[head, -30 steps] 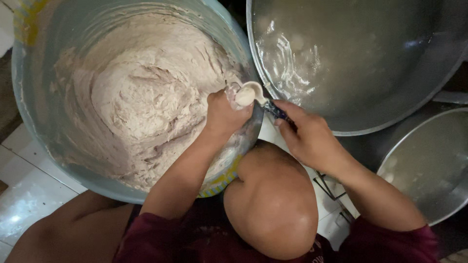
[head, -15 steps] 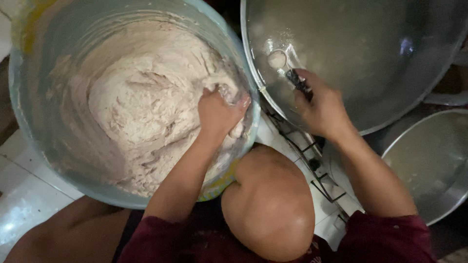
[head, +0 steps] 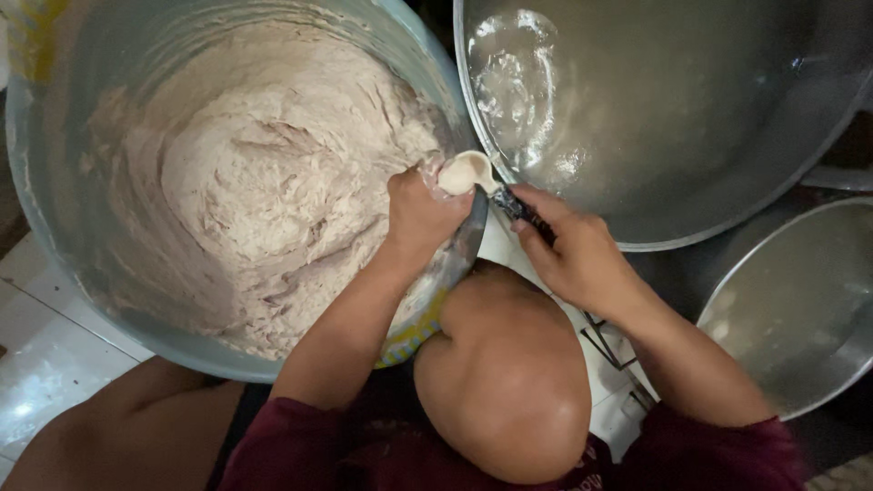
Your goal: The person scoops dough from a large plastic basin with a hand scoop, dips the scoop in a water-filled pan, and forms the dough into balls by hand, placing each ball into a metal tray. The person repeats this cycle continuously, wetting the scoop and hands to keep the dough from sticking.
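over the tub (head: pixel 55 273) rim: left hand (head: pixel 420 214) fisted, squeezing a smooth pale batter ball (head: pixel 457 175); right hand (head: pixel 573 250) gripping a dark-handled spoon (head: pixel 509 202) beneath it; thick, lumpy beige batter (head: pixel 255 182) in tub

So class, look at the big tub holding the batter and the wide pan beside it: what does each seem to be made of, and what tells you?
Tub: probably plastic; pale blue-grey, dull and slightly translucent, no sharp reflections.
Pan: looks like metal, perhaps steel or aluminium; grey, smooth, thin bright rim, with a wet glare that may be oil or water.
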The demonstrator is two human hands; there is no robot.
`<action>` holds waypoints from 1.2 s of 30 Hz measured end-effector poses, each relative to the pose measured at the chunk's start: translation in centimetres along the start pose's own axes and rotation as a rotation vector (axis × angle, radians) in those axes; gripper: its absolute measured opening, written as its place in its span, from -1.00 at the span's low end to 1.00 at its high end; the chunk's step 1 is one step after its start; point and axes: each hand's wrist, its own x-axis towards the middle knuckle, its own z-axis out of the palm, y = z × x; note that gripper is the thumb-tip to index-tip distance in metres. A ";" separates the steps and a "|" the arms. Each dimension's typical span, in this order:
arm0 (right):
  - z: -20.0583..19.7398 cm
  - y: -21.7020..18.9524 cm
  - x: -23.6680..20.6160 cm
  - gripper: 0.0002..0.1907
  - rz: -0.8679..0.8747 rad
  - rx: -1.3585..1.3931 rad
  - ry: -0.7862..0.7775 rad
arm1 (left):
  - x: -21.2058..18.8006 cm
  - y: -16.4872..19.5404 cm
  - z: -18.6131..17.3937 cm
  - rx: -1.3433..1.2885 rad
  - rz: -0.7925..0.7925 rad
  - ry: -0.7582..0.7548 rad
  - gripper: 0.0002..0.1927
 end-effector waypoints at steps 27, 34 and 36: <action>-1.6 0.7 -0.8 -0.65 -0.120 -0.005 0.072 | 0.8 0.7 -2.5 0.053 0.082 -0.140 -0.64; -5.6 6.7 1.6 -0.54 0.408 -0.338 0.113 | 5.9 -2.5 -3.8 0.527 0.239 -0.369 -0.55; -6.3 8.8 1.9 -0.50 0.421 -0.401 0.118 | 6.3 -2.7 -3.7 0.500 0.195 -0.378 -0.45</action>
